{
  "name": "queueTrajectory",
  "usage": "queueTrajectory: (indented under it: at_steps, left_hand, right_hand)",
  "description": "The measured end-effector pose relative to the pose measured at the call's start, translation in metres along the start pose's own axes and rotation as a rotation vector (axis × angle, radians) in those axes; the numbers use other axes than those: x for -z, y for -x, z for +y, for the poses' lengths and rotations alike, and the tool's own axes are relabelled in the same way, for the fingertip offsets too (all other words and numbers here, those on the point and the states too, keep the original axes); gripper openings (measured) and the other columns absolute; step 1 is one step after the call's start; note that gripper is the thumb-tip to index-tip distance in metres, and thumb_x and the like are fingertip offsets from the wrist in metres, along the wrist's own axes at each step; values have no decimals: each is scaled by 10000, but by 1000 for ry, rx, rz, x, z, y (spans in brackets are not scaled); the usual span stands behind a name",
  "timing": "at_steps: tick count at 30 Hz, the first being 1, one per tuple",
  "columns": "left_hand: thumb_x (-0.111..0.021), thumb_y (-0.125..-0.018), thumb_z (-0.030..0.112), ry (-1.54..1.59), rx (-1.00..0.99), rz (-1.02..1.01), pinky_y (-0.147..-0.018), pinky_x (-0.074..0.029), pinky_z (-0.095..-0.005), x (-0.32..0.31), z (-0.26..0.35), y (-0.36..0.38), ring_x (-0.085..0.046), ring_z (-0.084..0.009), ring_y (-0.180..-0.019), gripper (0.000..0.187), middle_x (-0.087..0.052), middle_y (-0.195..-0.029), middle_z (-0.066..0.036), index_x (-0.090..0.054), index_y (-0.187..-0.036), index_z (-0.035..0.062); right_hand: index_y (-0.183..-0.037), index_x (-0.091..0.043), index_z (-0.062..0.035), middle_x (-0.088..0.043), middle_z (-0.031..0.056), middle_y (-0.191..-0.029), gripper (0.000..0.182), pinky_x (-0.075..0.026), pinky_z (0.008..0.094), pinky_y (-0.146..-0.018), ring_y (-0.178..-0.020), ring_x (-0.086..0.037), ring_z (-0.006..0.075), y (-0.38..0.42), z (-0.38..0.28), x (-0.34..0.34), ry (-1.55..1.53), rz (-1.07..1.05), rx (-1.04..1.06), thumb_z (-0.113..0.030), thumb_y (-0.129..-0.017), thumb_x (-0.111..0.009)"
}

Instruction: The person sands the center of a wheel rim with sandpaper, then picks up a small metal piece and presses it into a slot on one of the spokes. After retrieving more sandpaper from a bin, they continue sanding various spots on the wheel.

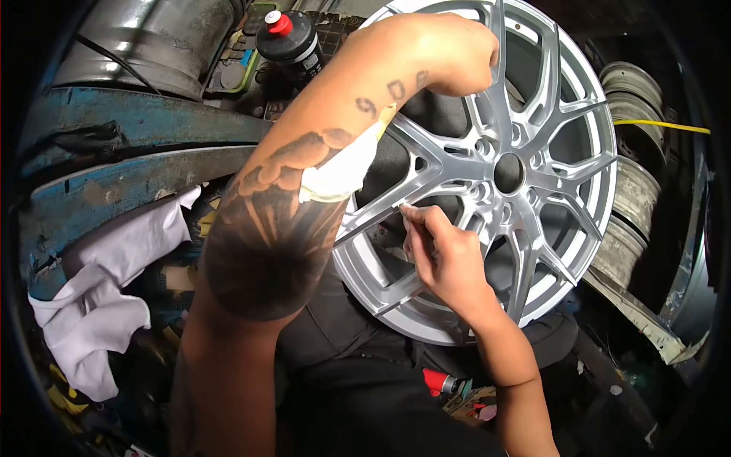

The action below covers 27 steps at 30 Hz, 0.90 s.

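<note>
A silver multi-spoke alloy wheel [560, 183] rests tilted over my lap, its round centre hole facing me. My left hand [461, 55] is closed at the upper spokes of the wheel, its fingertips hidden behind the hand. Lower down, my right hand [449, 255] pinches at the edge of a left-side spoke; what sits between thumb and finger is too small to make out. A white piece with a yellowish edge [343, 174], like paper or tape, lies against my tattooed left forearm.
A black bottle with a red and white cap [289, 42] stands at the upper left. Blue metal beams [152, 122] and a pale cloth [99, 289] lie left. Stacked bare rims [628, 183] and a yellow cord [670, 126] are right. A red object [438, 382] sits below.
</note>
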<state>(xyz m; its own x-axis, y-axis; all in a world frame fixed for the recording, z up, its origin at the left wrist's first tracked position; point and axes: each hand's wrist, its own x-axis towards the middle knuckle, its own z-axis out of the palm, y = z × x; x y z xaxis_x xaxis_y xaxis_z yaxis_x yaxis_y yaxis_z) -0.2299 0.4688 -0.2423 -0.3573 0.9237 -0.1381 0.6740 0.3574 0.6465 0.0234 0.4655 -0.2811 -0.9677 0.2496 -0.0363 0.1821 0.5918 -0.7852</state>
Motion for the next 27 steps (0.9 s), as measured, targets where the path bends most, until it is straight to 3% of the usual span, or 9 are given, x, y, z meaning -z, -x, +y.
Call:
queueTrajectory:
  at_steps: [5,8,16,17,21,23,24,27]
  left_hand:
    - [-552,-936,229,-12,-11,-5,-972,-528,-429,1,2,-4,-671,-305,-1120,321,-703,-1217,-131,-680,-1210,122]
    - [-553,-933,225,-8,1,-17,-991,-522,-427,0,4,-3,-664,-306,-1148,355,-695,-1249,-133,-667,-1254,124]
    - [-554,-927,215,-43,61,-34,-1043,-506,-421,7,13,6,-645,-307,-1223,459,-672,-1334,-139,-633,-1372,130]
    - [-554,-927,214,-52,79,-32,-1049,-504,-420,8,15,10,-643,-307,-1232,473,-669,-1345,-140,-628,-1386,130]
    - [-584,-946,252,1,91,-73,-1039,-507,-424,8,6,-2,-657,-313,-1206,431,-705,-1279,-131,-650,-1351,120]
    - [-599,-948,250,30,28,-91,-1042,-504,-430,5,1,-5,-649,-306,-1220,424,-699,-1291,-133,-652,-1345,112]
    - [-658,-961,298,16,-37,-21,-968,-532,-393,-1,-3,-4,-698,-305,-1096,395,-726,-1168,-176,-673,-1285,73]
    - [-666,-955,293,12,14,-28,-977,-524,-414,-1,-2,-1,-690,-328,-1104,423,-720,-1180,-182,-656,-1319,80]
  right_hand:
    - [-1109,-655,-7,-709,162,-788,199,-553,386,-575,-662,-718,293,6,3,3,-95,-43,-116,3,-914,-695]
    - [-1114,-654,-10,-701,159,-768,207,-548,389,-568,-658,-713,295,2,6,-2,-44,32,-14,2,-912,-696]
    - [-1116,-651,-12,-684,147,-763,237,-532,399,-568,-638,-683,298,13,0,7,9,-62,-8,29,-887,-694]
    - [-1167,-652,1,-696,130,-791,307,-522,387,-563,-627,-674,277,16,1,6,-29,-10,52,48,-868,-703]
    - [-1273,-633,5,-705,102,-806,444,-499,358,-548,-567,-617,240,9,-3,6,103,93,163,62,-842,-727]
    - [-1262,-636,1,-691,84,-771,434,-489,351,-549,-546,-588,243,7,6,1,156,53,212,42,-841,-731]
    - [-1250,-643,1,-687,79,-761,421,-488,350,-551,-544,-584,245,7,8,1,203,1,220,35,-840,-733]
    - [-1213,-668,-9,-688,71,-764,396,-494,351,-558,-551,-593,244,-1,5,1,181,26,234,19,-825,-745]
